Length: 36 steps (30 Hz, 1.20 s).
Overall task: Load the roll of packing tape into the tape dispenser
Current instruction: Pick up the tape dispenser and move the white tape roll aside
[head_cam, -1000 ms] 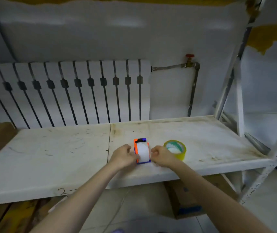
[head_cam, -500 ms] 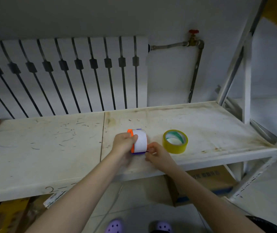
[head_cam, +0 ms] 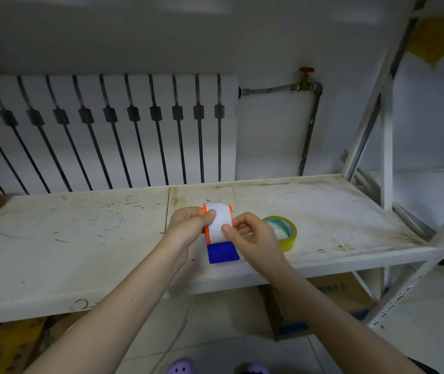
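Both hands clamp the tape dispenser (head_cam: 219, 220) from either side. The left hand (head_cam: 188, 228) curls round its orange left cheek with the thumb laid on the white front. The right hand (head_cam: 253, 238) wraps the other side and its thumb presses low on the same white face. A blue plate (head_cam: 222, 253) juts from the dispenser's lower end toward the person; whether it touches the board beneath cannot be told.

The roll of packing tape (head_cam: 287, 236) lies flat on the shelf board (head_cam: 80, 238), just to the right of the right hand and apart from the dispenser. It is yellowish with a green-tinted core, and the right hand's knuckles cover its left edge, so the hand stands between roll and dispenser.

The board is white, scuffed and stained, with a seam running just left of the hands. Behind it a white radiator (head_cam: 107, 130) lines the wall, and a pipe (head_cam: 307, 130) with a red valve (head_cam: 306, 70) drops at its right end. A slanted white shelf upright (head_cam: 372, 103) rises at the right. Under the board sits a cardboard box (head_cam: 336, 300), and a thin cable (head_cam: 177, 333) trails over the floor tiles. Purple shoes (head_cam: 180, 368) show at the bottom edge.
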Tool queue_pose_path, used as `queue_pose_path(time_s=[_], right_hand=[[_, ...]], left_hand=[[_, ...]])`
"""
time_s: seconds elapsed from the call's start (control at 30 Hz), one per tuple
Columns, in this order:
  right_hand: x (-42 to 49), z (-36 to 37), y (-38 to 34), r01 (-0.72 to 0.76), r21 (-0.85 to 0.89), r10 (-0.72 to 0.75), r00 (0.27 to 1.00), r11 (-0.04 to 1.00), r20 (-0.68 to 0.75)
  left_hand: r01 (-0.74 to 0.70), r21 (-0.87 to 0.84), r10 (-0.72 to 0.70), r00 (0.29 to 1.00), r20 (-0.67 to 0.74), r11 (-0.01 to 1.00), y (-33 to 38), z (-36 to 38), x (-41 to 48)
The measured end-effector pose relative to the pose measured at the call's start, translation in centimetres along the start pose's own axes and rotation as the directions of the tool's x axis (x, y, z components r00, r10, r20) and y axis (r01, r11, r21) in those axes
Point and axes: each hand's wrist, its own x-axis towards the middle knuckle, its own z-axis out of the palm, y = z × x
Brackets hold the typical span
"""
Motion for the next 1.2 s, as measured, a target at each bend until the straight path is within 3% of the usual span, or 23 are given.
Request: queue_pose_path(time_s=[0.13,0.47,0.63,0.77,0.9,1.07,1.2], right_hand=[[-0.6,0.1,-0.5,0.001,0.04,0.002,0.997,0.999,-0.074],[-0.7,-0.2,-0.3,-0.113,0.14,0.107,0.993,0.984,0.052],[-0.3,-2.0,1.1,-0.172,0.151,0.187,0.978,0.973,-0.088],[0.8,-5.1,2.6,-0.08,-0.085,0.059,0.974,0.993,-0.22],[2.7,-9.5,7.2,-0.096,-0.49,-0.128,0.906,0.867,-0.404],[3.9,-13.3,13.4,-0.311,-0.623,0.028,0.907,0.718,-0.42],[4.3,-15.0,15.7,-0.409,-0.752,0.078,0.897,0.517,-0.434]], left_hand=[[-0.015,0.01,0.014,0.999,0.045,1.0,0.2,-0.3,-1.1],[0.034,0.048,-0.036,0.998,0.051,0.998,-0.2,-1.3,-1.4],[0.07,0.016,-0.07,0.998,0.003,0.997,-0.8,-1.7,-0.6],[0.087,0.001,-0.087,0.995,0.044,0.996,-1.3,-0.9,-0.4],[0.059,0.039,-0.061,0.996,0.059,0.998,-1.8,0.3,-0.2],[-0.009,0.13,0.003,0.999,0.052,0.991,-2.0,1.4,0.9],[-0.031,0.128,0.028,0.999,0.021,0.991,-2.3,2.3,1.7]])
